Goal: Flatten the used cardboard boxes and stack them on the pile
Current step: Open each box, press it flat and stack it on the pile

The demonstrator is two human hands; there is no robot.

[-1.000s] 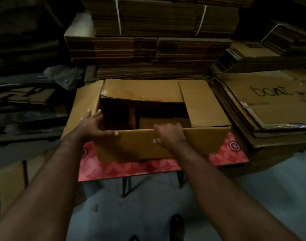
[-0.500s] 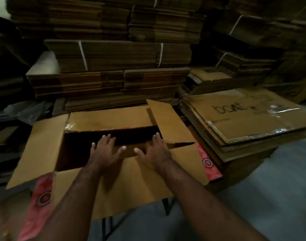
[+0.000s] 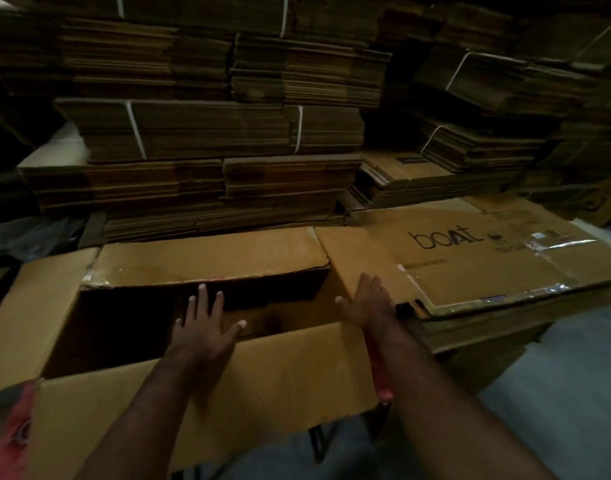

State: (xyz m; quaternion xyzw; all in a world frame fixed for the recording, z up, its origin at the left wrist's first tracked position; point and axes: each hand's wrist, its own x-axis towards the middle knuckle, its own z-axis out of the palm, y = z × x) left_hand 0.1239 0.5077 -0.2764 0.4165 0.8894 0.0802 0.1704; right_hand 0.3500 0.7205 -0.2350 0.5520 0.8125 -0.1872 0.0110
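Observation:
A large brown cardboard box [image 3: 207, 261] stands open on a small table with a pink patterned top [image 3: 11, 431]. All its flaps are spread outward. My left hand [image 3: 202, 329] reaches into the box opening with fingers spread straight, above the near flap [image 3: 280, 375]. My right hand [image 3: 370, 303] lies flat with straight fingers against the box's right flap [image 3: 345, 251]. To the right lies the pile of flattened boxes [image 3: 498, 258]; its top sheet reads "boat".
Tall strapped bundles of flat cardboard [image 3: 207, 129] fill the wall behind the box. More bundles [image 3: 477, 147] stand at the back right. Grey floor [image 3: 557, 410] shows at the lower right, with the table's dark legs [image 3: 318, 441] below the box.
Both hands have moved forward off the near flap: the left deeper over the opening, the right across to the right flap. The view has come closer to the box.

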